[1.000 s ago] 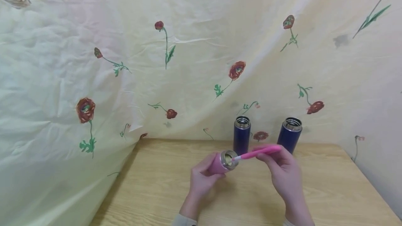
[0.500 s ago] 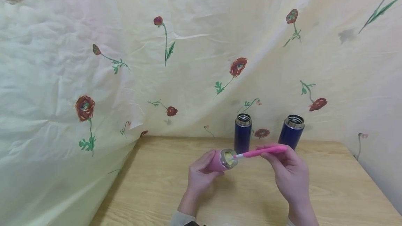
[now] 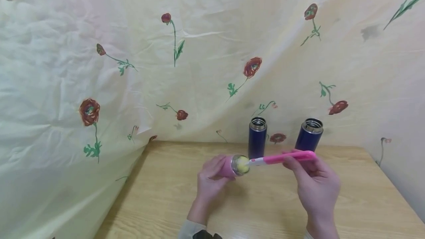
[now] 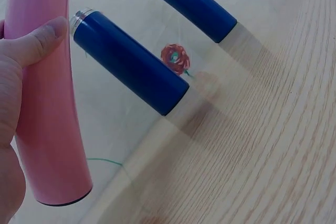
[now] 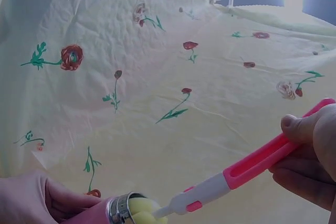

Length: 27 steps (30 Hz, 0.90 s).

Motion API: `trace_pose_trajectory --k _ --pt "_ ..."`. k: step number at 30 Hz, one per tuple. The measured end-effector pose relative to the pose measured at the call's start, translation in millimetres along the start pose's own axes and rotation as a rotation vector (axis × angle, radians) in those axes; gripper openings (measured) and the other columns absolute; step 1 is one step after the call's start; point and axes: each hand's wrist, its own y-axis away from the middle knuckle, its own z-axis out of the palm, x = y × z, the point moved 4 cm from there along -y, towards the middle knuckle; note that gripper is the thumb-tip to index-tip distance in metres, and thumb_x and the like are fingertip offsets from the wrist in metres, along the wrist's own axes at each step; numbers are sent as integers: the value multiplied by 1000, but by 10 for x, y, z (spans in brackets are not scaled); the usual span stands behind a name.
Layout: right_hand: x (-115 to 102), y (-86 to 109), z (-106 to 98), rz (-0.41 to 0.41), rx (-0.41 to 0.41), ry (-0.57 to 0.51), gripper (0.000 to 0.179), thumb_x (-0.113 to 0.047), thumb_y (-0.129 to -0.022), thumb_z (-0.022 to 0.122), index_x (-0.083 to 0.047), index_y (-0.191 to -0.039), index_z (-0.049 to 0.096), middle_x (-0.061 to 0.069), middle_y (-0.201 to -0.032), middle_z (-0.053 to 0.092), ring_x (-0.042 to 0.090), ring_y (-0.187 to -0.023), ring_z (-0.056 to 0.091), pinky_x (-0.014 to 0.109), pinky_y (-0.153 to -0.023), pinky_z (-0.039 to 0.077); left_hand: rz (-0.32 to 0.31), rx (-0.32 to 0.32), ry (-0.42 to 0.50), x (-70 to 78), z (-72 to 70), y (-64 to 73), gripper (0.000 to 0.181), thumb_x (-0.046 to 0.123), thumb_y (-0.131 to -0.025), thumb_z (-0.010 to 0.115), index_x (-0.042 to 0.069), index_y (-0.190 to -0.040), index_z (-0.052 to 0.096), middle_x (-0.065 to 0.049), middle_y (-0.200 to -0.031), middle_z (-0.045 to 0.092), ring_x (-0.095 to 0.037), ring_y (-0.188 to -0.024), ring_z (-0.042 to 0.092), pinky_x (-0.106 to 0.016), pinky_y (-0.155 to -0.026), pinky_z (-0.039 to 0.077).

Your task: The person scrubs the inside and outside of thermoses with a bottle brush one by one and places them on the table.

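Observation:
My left hand grips a pink bottle round its body, tilted with its steel mouth toward the right. The right hand holds a bottle brush by its pink handle, thumb on top. In the right wrist view, the brush's white neck runs down to a yellow sponge head, which bulges out of the bottle's mouth. The rest of the sponge is hidden inside. Just behind the hands stands a dark blue bottle, uncapped.
Another uncapped blue bottle stands further right, partly behind the right hand in the head view. Both are near the back of the wooden table. A cream flowered cloth hangs behind and at the left.
My right hand has moved to the right with the brush, drawing its sponge outward to the bottle's mouth. The left hand has shifted only slightly. The head view has tilted a little.

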Motion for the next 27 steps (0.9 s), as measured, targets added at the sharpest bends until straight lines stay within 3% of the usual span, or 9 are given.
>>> trace_pose_trajectory --k 6,11,16,19,21,24,27 --pt "-18 24 -41 150 127 -77 30 3 -84 90 10 -110 77 10 -94 82 17 -69 78 26 -71 63 51 20 -8 -8 -17 -2 62 -5 -63 99 1 -121 79 -11 -131 74 -29 -126 69 -37 -114 47" --pt "-25 23 -69 168 203 -111 31 0 -83 91 11 -108 76 13 -91 81 19 -66 77 28 -65 63 153 28 -49 -13 -28 -4 63 -5 -64 98 3 -123 77 -16 -131 72 -30 -125 69 -40 -114 47" --pt "-29 16 -104 138 265 -158 31 1 -81 92 14 -105 75 15 -87 80 19 -63 76 29 -61 62 195 36 -79 5 -36 -15 63 -5 -64 98 5 -123 77 -17 -130 72 -34 -125 69 -42 -113 48" --pt "-43 11 -108 98 253 -178 32 4 -81 91 16 -106 75 17 -89 80 20 -66 77 31 -63 62 164 21 -98 33 -40 -25 61 -3 -64 99 2 -122 78 -16 -131 73 -36 -123 70 -47 -112 49" --pt "-58 1 -108 69 213 -144 31 6 -83 89 16 -109 75 17 -93 80 19 -70 78 29 -67 63 106 0 -108 38 -44 -31 61 0 -64 100 2 -122 78 -12 -131 73 -34 -122 71 -50 -112 50" --pt "-81 -21 -111 10 122 -34 28 6 -88 84 13 -113 75 13 -99 82 17 -76 78 19 -69 61 1 -58 -72 51 -51 -52 64 2 -64 101 3 -124 78 -8 -131 74 -32 -122 71 -50 -111 52" --pt "-80 -50 -100 -114 -12 -86 22 13 -90 78 18 -111 71 12 -100 82 15 -81 78 17 -70 60 -98 -122 20 66 -55 -79 65 -2 -64 100 2 -126 77 -10 -131 75 -33 -122 71 -47 -109 53"
